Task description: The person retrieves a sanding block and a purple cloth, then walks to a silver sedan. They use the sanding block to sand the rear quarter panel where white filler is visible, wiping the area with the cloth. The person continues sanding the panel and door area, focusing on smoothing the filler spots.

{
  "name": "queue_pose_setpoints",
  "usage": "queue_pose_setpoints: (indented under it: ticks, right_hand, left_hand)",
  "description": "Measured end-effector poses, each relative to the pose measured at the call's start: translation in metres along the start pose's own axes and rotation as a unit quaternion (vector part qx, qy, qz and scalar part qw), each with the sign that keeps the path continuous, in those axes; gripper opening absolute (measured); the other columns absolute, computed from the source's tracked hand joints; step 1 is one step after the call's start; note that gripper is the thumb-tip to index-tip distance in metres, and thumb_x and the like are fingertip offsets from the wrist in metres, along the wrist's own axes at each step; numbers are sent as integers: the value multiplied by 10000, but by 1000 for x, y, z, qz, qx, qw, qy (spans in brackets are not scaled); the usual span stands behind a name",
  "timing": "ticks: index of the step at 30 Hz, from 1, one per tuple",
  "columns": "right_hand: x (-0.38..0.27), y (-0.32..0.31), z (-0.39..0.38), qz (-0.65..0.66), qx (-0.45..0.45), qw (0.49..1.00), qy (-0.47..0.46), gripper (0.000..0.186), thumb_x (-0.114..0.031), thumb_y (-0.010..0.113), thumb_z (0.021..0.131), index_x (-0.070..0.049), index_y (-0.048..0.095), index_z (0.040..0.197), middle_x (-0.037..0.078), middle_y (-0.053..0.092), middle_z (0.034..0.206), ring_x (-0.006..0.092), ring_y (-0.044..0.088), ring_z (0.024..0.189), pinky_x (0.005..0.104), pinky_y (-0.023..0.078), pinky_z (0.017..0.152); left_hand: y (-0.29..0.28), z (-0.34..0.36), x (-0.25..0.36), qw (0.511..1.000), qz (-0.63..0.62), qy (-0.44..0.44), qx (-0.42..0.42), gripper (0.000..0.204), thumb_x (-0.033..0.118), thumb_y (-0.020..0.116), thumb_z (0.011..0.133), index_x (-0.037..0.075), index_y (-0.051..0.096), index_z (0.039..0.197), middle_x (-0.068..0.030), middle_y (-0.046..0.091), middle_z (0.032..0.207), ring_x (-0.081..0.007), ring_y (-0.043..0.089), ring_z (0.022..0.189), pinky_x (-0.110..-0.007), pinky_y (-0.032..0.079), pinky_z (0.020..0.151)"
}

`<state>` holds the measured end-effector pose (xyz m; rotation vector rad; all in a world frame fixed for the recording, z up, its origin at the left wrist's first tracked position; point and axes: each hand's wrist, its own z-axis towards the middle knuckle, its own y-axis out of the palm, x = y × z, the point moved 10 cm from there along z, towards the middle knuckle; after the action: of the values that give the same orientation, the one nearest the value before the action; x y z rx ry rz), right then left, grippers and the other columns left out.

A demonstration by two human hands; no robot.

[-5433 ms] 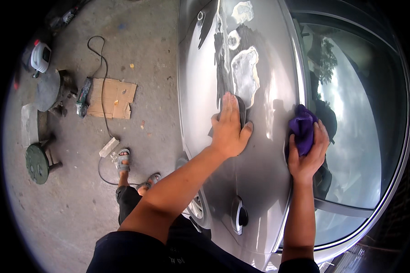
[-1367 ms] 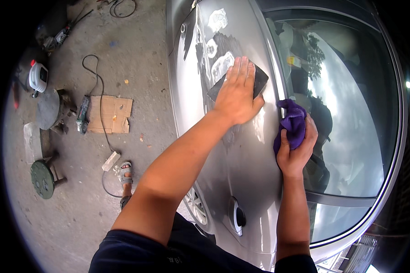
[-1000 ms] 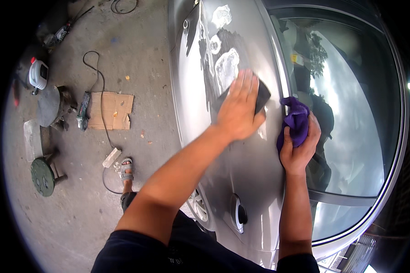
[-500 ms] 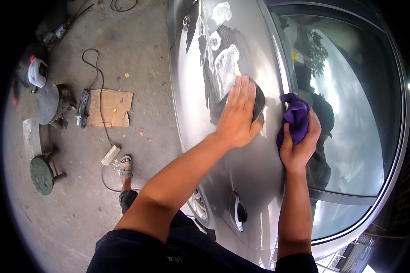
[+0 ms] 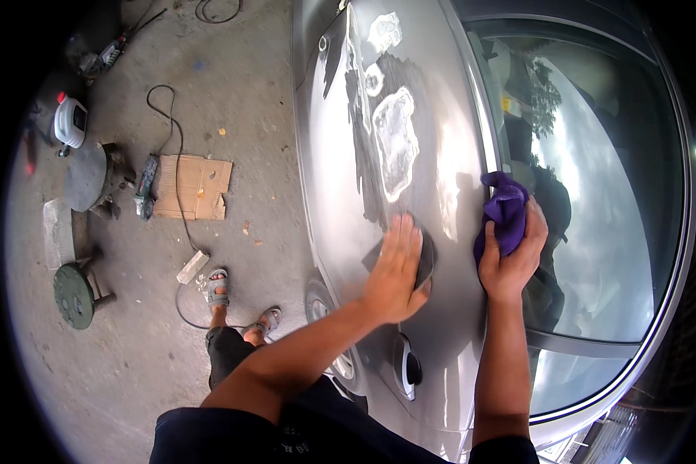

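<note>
On the silver car door (image 5: 332, 193), which has pale sanded patches (image 5: 394, 143) and dark scuffs, my left hand (image 5: 394, 271) presses flat, fingers stretched over a dark thin sanding sheet (image 5: 371, 259) below the largest patch. The sheet is partly hidden under the hand. To its right, my right hand (image 5: 514, 247) is closed around a crumpled purple cloth (image 5: 505, 209) at the lower edge of the side window (image 5: 595, 193). The recessed door handle (image 5: 406, 370) sits a little below my left hand.
On the concrete floor at left are a corded grinder (image 5: 147, 185), cardboard (image 5: 193, 185), a white jug (image 5: 69, 120), a green stool (image 5: 73, 298), a round grey item (image 5: 85, 174) and a small block (image 5: 192, 267). My sandaled feet (image 5: 218, 286) stand beside the car wheel (image 5: 317, 309).
My left hand with the sheet has moved down the door from the upper patches, uncovering the large patch. My right hand and cloth stay about in place. Both my feet now show.
</note>
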<state>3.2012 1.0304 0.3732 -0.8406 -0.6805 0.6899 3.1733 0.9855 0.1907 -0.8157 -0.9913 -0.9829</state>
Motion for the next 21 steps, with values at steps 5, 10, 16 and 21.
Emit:
queue_pose_setpoints:
  ticks: [5,10,16,21]
  right_hand:
    - [-1,1,2,0,-11,1000,5,584,-110,713,801,46,446,1296,267,534,1247,448,549,1107,471,464,943]
    - [0,-1,3,-5,-6,1000,3,573,-119,709,809,43,448,1293,279,533,1241,446,562,1086,468,482,920]
    - [2,2,3,6,-8,1000,22,567,-113,697,816,40,447,1301,267,526,1261,444,539,1123,471,445,959]
    - [3,2,2,0,-12,1000,20,562,-123,688,824,40,444,1303,266,530,1253,444,543,1120,471,456,946]
  left_hand:
    - [-30,60,-5,999,42,-5,33,782,269,484,886,-129,127,1456,-336,64,1536,-470,31,1444,-512,68,1177]
    - [-64,139,-32,994,90,-22,63,751,310,433,907,-131,164,1452,-330,85,1537,-425,47,1456,-464,66,1190]
    - [-43,94,-3,994,103,2,-20,754,307,439,899,-130,171,1451,-323,90,1539,-420,64,1456,-455,99,1190]
    - [-76,164,-34,990,136,7,48,777,336,433,895,-122,156,1457,-308,77,1548,-424,55,1455,-460,97,1189]
